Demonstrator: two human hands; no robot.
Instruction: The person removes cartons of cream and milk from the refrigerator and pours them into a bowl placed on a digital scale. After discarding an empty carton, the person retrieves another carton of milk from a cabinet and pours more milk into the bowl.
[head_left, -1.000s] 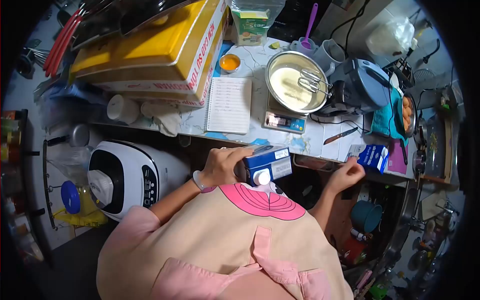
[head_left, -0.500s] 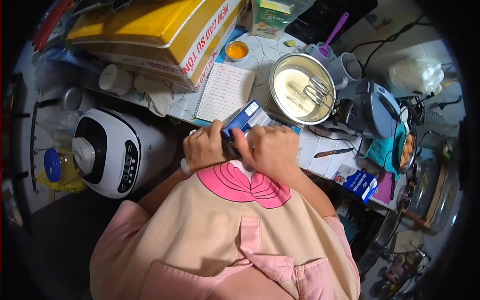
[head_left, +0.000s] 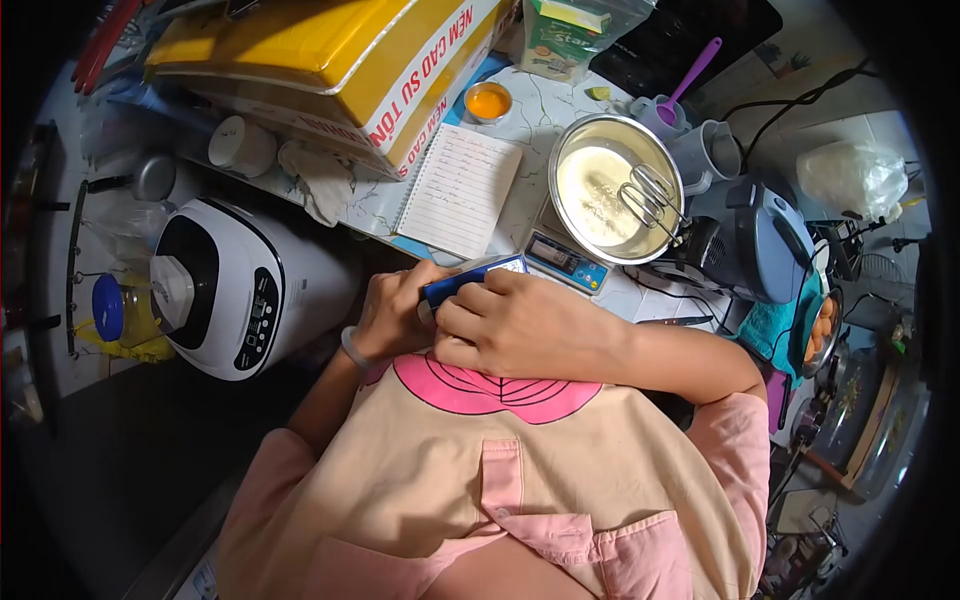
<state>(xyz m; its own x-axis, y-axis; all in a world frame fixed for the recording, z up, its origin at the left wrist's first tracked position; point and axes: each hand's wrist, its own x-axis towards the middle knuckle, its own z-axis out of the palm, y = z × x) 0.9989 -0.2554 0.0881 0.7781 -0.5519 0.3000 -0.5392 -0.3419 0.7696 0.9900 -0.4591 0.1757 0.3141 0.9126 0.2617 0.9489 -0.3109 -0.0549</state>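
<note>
Close to my chest I hold a blue and white carton (head_left: 470, 282), probably milk, tilted on its side. My left hand (head_left: 393, 310) is closed around its left end. My right hand (head_left: 500, 318) lies across its near side with the fingers curled in against it; what the fingertips grip is hidden. Beyond the hands, a metal bowl (head_left: 672, 228) of pale cream-coloured mixture sits on a kitchen scale (head_left: 566, 262) with a lit display. The beaters (head_left: 650, 195) of a mixer rest inside the bowl.
An open notebook (head_left: 462, 190) lies beyond my hands, near a small bowl of orange yolk (head_left: 488, 102). A large yellow box (head_left: 330, 60) stands at the left rear. At right are a knife (head_left: 680, 321), a grey-blue appliance (head_left: 765, 245) and eggs (head_left: 824, 325). A white cooker (head_left: 235, 290) stands left.
My right hand has turned over and shifted left, its forearm now lying across the front. The held carton has tipped lower. The scale display has come into sight; the second carton is now covered.
</note>
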